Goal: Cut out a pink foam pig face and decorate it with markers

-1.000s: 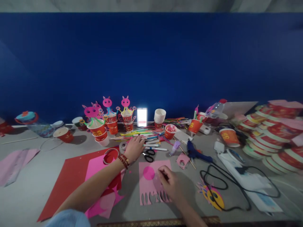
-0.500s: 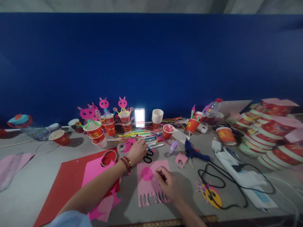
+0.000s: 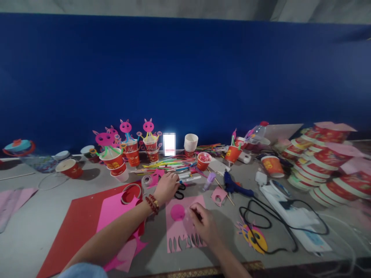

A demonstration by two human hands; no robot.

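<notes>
My left hand (image 3: pixel 167 188), with a red bead bracelet at its wrist, reaches over the table beside white markers (image 3: pixel 189 180) and black-handled scissors (image 3: pixel 180 191). Its fingers are bent down and close together; whatever lies under the fingertips is hidden. Closed in a pinch, my right hand (image 3: pixel 203 223) hovers over a light pink sheet (image 3: pixel 173 197) with a row of leaf-shaped holes near its front edge. I cannot make out what those fingers hold. On the sheet, just left of that hand, lies a bright pink paper circle (image 3: pixel 177 212).
Pink-headed figures in red paper cups (image 3: pixel 111 159) stand at the back left. A blue glue gun (image 3: pixel 236 186) and its black cord lie to the right, near a white power strip (image 3: pixel 298 222). Stacked red paper bowls (image 3: pixel 324 158) fill the far right. Red card (image 3: pixel 69 227) lies left.
The view has shifted slightly, so most things sit a little further left. Both hands keep nearly the same place and pose over the table.
</notes>
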